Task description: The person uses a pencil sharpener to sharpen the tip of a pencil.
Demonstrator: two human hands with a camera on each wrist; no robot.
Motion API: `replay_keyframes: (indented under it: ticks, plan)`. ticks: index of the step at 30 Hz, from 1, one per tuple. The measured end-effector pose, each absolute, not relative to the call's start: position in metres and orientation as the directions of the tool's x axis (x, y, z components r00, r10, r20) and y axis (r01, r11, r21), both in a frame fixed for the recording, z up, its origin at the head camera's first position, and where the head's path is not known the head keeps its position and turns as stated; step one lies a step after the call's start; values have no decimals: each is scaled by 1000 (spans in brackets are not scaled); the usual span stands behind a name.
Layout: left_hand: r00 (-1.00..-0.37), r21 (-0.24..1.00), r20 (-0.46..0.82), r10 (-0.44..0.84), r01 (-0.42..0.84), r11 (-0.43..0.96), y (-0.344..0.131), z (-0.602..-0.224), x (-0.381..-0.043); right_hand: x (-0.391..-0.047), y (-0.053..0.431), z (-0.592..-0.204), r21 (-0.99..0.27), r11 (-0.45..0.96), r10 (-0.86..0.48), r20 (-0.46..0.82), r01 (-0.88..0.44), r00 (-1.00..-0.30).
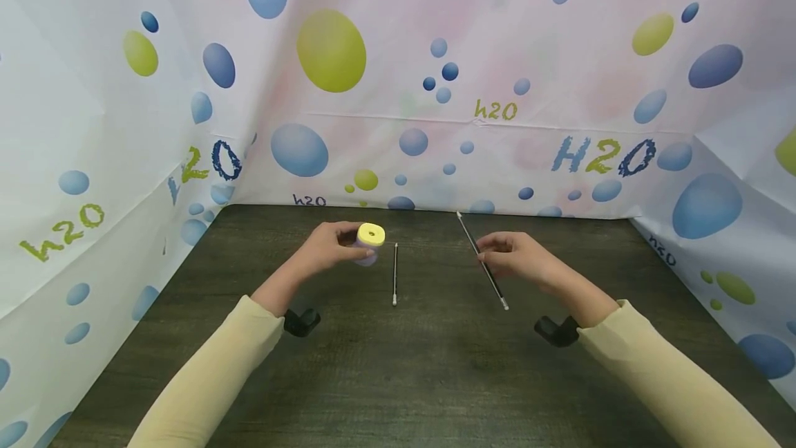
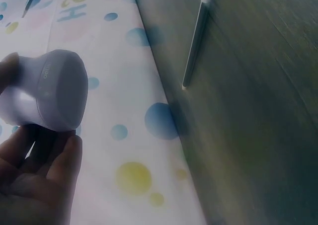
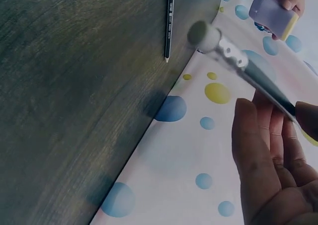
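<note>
So, my left hand (image 1: 329, 246) curls round a lavender container (image 1: 371, 241) with a yellow top, thumb and fingers parted by its width, holding it above the dark table (image 1: 398, 379). My right hand (image 1: 515, 254) pinches a slanting pencil (image 1: 495, 285), fingertips almost together on its shaft, eraser end towards me. Between my hands, a second pencil (image 1: 394, 275) lies on the wood

The container (image 2: 54, 91) looks smooth plastic, the pencil ferrule (image 3: 232, 54) dimpled metal, the tabletop (image 1: 398, 393) matt, grained wood.

The container (image 1: 370, 240) is lilac and yellow, the pencils (image 1: 495, 287) black, the backdrop (image 1: 398, 99) blue-and-green-spotted white.
</note>
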State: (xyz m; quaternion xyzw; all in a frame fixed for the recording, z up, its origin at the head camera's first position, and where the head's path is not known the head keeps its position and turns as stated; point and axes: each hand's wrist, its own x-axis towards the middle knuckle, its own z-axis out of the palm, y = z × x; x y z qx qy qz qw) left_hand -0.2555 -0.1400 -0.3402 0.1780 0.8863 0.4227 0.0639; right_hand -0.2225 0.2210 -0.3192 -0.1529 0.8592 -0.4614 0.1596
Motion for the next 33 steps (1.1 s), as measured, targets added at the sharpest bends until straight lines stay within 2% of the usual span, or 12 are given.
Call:
replay_keyframes:
  ticks: [15,33]
  plan:
    - [-917,759,51,395,292,582,-128,-338,-252,-217,221,-328,-829,539,-420,-114,-147,-901]
    - [-885,734,41,464,342,587,-111,-337,-251,-217,212,-323,-804,551,-491,-95,-225,-866]
